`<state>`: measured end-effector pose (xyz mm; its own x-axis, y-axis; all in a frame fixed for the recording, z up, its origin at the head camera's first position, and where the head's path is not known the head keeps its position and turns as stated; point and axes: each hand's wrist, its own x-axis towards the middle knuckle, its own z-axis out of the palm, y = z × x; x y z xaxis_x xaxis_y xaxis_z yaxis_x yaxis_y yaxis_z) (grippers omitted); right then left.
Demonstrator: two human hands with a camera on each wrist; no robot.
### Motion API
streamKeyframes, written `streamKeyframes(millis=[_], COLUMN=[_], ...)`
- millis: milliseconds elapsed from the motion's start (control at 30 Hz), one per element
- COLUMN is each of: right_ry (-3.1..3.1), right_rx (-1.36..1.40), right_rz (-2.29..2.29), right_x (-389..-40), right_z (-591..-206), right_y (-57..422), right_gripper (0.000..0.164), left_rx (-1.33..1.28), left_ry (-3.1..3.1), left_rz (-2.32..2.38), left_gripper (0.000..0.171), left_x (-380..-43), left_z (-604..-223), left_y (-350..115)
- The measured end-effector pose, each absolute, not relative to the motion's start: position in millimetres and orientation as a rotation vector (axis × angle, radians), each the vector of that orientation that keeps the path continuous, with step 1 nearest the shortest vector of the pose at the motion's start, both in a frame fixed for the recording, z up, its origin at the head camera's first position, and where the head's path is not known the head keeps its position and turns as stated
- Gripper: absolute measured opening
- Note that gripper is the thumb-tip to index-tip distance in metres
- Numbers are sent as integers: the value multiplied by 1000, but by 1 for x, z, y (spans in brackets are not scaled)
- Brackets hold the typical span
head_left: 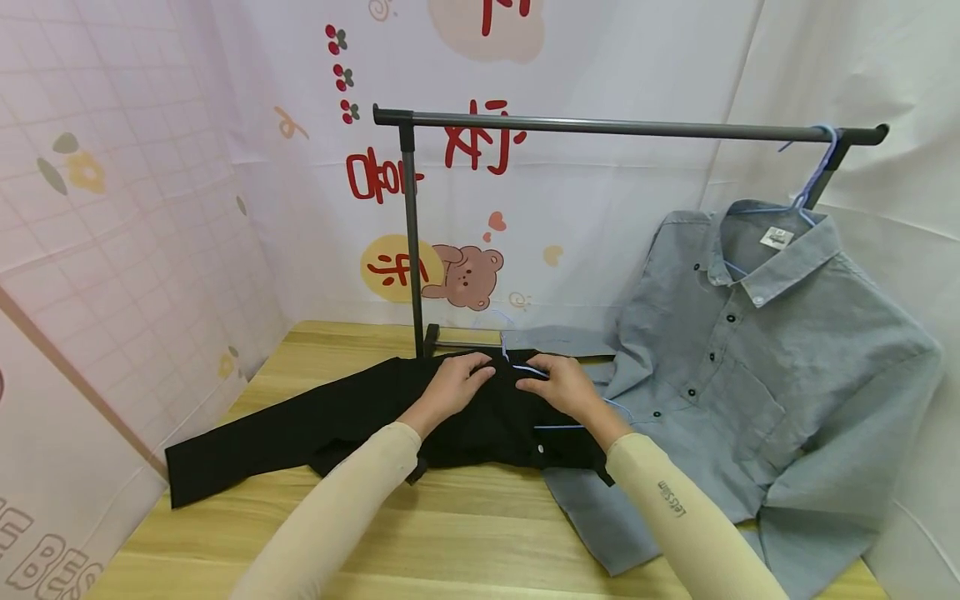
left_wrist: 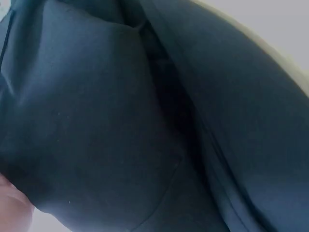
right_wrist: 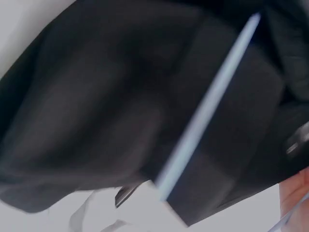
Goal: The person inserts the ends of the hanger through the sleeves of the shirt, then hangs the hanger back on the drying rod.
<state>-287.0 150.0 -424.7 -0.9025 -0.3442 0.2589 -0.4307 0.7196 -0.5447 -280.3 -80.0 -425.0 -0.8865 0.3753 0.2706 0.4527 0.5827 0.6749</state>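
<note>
A black long-sleeved shirt [head_left: 480, 425] lies across the table, one sleeve stretched to the left. A pale blue hanger [head_left: 558, 427] is partly inside it; its hook stands up between the hands, and its right side lies over the fabric. My left hand [head_left: 450, 387] pinches the shirt near the collar, left of the hook. On the other side my right hand [head_left: 566, 387] pinches the cloth beside the hanger's arm; its fingertips are partly hidden. Dark fabric fills the left wrist view, and the hanger's bar [right_wrist: 207, 111] crosses the fabric in the right wrist view.
A grey metal clothes rack [head_left: 630, 127] stands behind the black shirt. From its right end a grey-blue button shirt [head_left: 757, 375] hangs on another blue hanger [head_left: 810, 179], its lower part spread over the wooden table [head_left: 465, 533]. Printed white cloth [head_left: 600, 233] covers the walls.
</note>
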Motion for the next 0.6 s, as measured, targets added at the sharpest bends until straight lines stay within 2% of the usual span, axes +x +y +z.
streamKeyframes(millis=[200,333,500,600], right_ry=[-2841,-2857,-2782,-2710], right_rx=[512,325,77,2], right_rz=[724,644,788,964], right_x=[-289,-289,-288,-287], right_z=[-431,-438,-445,-449], right_y=[174,187,196,199], right_gripper=[32,38,43,55], left_rx=[-577,-506,-386,-297], left_ry=[-2699,-2662,-2649,-2643], left_rz=[-1207,-1223,-1264,-1320], left_gripper=[33,32,27,24], left_x=[-287,-290,-294,-295], left_z=[-423,-424,-428,-427], left_y=[-99,-111,-121,-125])
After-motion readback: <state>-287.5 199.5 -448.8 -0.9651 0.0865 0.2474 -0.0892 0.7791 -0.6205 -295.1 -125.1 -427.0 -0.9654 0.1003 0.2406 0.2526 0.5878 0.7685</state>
